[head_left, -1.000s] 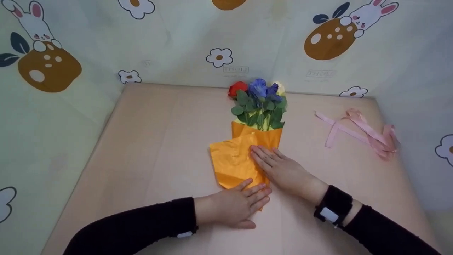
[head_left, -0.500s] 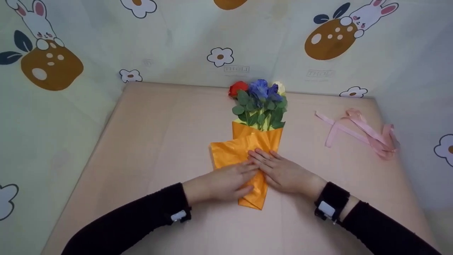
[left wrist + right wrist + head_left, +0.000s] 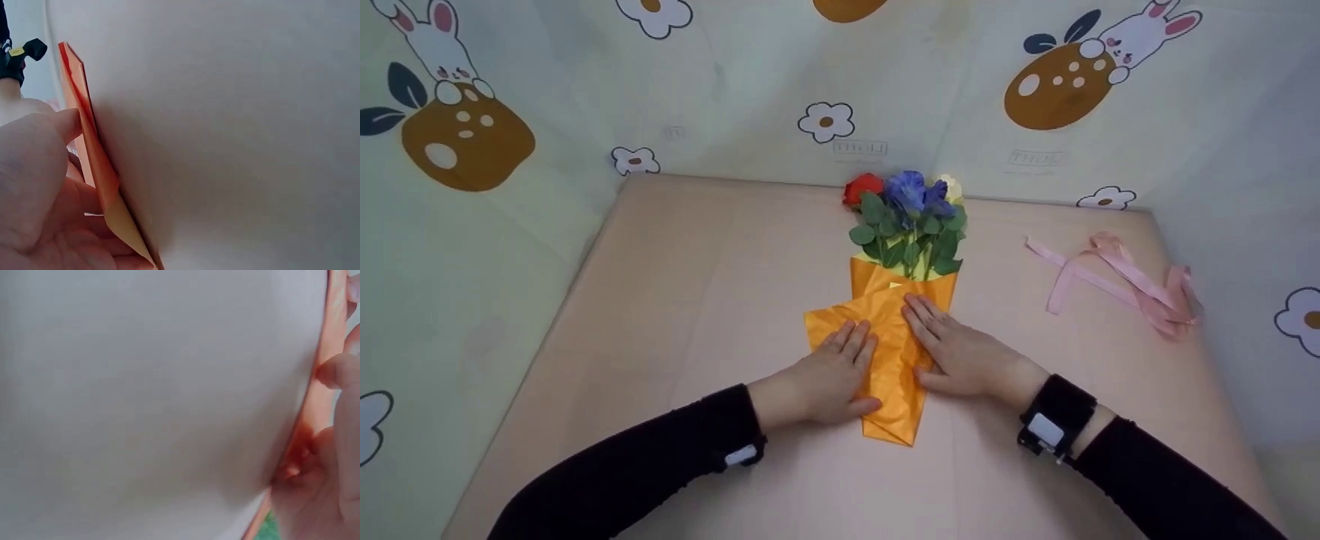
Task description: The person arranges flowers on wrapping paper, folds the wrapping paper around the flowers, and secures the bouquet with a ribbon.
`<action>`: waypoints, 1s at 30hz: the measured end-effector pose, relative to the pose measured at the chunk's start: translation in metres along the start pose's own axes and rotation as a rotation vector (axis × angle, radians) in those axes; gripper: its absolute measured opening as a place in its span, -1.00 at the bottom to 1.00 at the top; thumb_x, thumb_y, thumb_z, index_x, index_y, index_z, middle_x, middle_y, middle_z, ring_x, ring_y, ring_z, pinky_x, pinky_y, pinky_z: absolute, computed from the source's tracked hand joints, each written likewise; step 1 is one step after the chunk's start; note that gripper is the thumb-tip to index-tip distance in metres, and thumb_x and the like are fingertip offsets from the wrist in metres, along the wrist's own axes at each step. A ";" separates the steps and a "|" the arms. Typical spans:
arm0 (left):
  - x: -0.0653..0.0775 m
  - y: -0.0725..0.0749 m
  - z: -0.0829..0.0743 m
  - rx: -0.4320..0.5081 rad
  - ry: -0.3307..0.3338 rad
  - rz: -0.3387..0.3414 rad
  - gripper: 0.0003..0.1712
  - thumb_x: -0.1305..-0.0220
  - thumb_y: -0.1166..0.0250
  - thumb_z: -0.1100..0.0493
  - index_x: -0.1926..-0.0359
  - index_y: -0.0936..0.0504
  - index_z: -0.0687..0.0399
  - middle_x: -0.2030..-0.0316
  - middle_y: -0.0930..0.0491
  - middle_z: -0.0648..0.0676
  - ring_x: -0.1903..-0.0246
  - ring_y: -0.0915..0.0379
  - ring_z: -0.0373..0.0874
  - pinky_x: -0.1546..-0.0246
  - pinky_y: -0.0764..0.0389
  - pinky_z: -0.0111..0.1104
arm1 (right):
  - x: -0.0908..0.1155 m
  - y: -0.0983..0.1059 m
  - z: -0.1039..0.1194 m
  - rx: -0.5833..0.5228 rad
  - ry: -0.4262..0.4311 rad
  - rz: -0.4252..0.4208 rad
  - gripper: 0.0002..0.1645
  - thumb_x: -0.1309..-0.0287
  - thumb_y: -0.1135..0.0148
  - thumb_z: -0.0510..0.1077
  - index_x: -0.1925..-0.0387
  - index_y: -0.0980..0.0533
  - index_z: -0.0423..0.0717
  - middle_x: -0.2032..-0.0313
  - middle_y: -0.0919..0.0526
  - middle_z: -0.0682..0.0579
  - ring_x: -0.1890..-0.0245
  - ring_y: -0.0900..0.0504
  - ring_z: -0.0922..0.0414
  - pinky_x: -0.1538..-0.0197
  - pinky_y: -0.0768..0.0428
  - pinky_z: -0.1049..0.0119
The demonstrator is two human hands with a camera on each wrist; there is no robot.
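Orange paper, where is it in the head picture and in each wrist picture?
Head: the orange paper is near the middle, below the flowers, with the left hand and right hand on it.
Left wrist: the orange paper slants down the left half to the bottom edge.
Right wrist: the orange paper runs down the right side.
Shared landmark: the pale tabletop beside the paper shows in all three.

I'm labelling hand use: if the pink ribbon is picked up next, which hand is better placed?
Probably the right hand: it rests on the orange paper, on the side nearer the pink ribbon. The left hand lies on the paper's left part and would likely need to reach past the right.
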State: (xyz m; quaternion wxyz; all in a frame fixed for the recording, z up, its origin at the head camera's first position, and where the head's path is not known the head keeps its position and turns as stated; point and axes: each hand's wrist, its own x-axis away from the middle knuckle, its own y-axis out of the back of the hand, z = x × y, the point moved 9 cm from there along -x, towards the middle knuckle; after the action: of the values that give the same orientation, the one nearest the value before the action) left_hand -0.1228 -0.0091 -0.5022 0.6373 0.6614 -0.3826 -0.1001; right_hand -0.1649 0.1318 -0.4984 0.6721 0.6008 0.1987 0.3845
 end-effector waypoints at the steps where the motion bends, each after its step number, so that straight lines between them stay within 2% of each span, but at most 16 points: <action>1: 0.000 0.001 0.001 -0.005 0.002 0.001 0.11 -0.50 0.08 -0.46 -0.63 0.13 0.30 -0.64 0.21 0.34 -0.63 0.25 0.26 -0.59 -0.04 0.00 | -0.001 0.001 0.000 0.016 -0.006 0.000 0.08 -0.48 0.03 0.32 -0.64 0.18 -0.23 -0.66 0.28 -0.19 -0.66 0.18 -0.13 -0.59 -0.13 -0.11; 4: -0.001 0.006 0.003 -0.003 -0.003 -0.016 0.18 -0.46 0.03 -0.49 -0.63 0.16 0.32 -0.64 0.26 0.33 -0.64 0.29 0.22 -0.60 -0.04 -0.04 | -0.004 0.003 0.000 0.077 -0.024 0.000 0.17 -0.41 0.00 0.43 -0.64 0.15 -0.23 -0.66 0.25 -0.19 -0.66 0.15 -0.13 -0.58 -0.10 -0.18; 7: -0.006 0.010 0.009 -0.002 -0.021 -0.042 0.30 -0.36 -0.01 -0.57 -0.63 0.23 0.33 -0.64 0.36 0.31 -0.65 0.38 0.18 -0.62 0.05 -0.04 | -0.007 0.003 0.000 0.131 -0.018 0.002 0.31 -0.30 -0.04 0.55 -0.64 0.17 -0.23 -0.66 0.27 -0.18 -0.67 0.19 -0.13 -0.60 -0.08 -0.16; 10: -0.012 0.011 0.015 -0.003 -0.038 -0.045 0.41 -0.27 -0.01 -0.65 -0.63 0.28 0.32 -0.64 0.43 0.32 -0.65 0.46 0.19 -0.63 0.16 0.00 | -0.011 0.004 0.003 0.149 0.018 0.007 0.42 -0.20 -0.10 0.60 -0.64 0.19 -0.24 -0.66 0.30 -0.19 -0.67 0.22 -0.14 -0.61 -0.05 -0.12; 12: -0.016 0.010 0.018 0.007 -0.041 -0.029 0.46 -0.22 -0.01 -0.69 -0.63 0.30 0.31 -0.63 0.46 0.33 -0.65 0.48 0.20 -0.63 0.19 0.02 | -0.013 0.004 0.006 0.137 0.051 0.015 0.42 -0.19 -0.13 0.58 -0.64 0.21 -0.24 -0.66 0.30 -0.18 -0.67 0.23 -0.12 -0.61 -0.04 -0.10; 16: -0.019 0.007 0.023 0.024 -0.019 0.020 0.50 -0.17 0.00 -0.73 -0.63 0.34 0.28 -0.63 0.50 0.33 -0.64 0.52 0.21 -0.62 0.17 0.01 | -0.016 0.000 0.015 0.117 0.108 0.056 0.30 -0.31 -0.11 0.49 -0.65 0.24 -0.18 -0.67 0.31 -0.11 -0.68 0.27 -0.07 -0.62 0.01 -0.09; 19: -0.020 0.008 0.024 -0.023 -0.001 0.042 0.50 -0.15 0.05 -0.76 -0.63 0.34 0.26 -0.63 0.47 0.31 -0.64 0.50 0.19 -0.62 0.17 0.00 | -0.017 -0.003 0.021 0.089 0.126 0.079 0.12 -0.45 -0.07 0.31 -0.65 0.22 -0.13 -0.67 0.30 -0.06 -0.68 0.29 -0.04 -0.63 0.04 -0.10; 22: -0.021 0.009 0.025 -0.079 0.014 0.058 0.53 -0.11 0.11 -0.80 -0.63 0.30 0.28 -0.64 0.40 0.32 -0.65 0.45 0.18 -0.63 0.18 -0.01 | -0.017 -0.004 0.024 0.048 0.122 0.080 -0.03 -0.47 0.00 0.14 -0.66 0.18 -0.11 -0.68 0.27 -0.04 -0.68 0.28 -0.04 -0.63 0.05 -0.12; 27: -0.030 0.014 0.035 -0.086 0.043 0.059 0.52 -0.11 0.18 -0.82 -0.63 0.24 0.31 -0.64 0.32 0.33 -0.65 0.44 0.18 -0.63 0.23 -0.01 | -0.017 -0.005 0.025 0.037 0.117 0.052 -0.15 -0.56 0.17 0.12 -0.66 0.15 -0.10 -0.68 0.24 -0.03 -0.68 0.25 -0.04 -0.63 0.06 -0.13; 30: -0.039 0.018 0.047 -0.056 0.063 0.046 0.43 -0.21 0.16 -0.74 -0.63 0.23 0.31 -0.64 0.32 0.31 -0.65 0.46 0.16 -0.63 0.26 -0.01 | -0.016 -0.003 0.026 0.054 0.129 0.024 -0.15 -0.55 0.16 0.13 -0.65 0.11 -0.12 -0.68 0.19 -0.05 -0.68 0.21 -0.06 -0.63 0.03 -0.14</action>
State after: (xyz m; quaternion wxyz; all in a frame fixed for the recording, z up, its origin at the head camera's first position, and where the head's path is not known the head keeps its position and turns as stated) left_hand -0.1855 -0.0180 -0.5071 0.6693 0.6372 -0.3747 -0.0752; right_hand -0.1546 0.1028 -0.4995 0.6368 0.5952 0.2445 0.4248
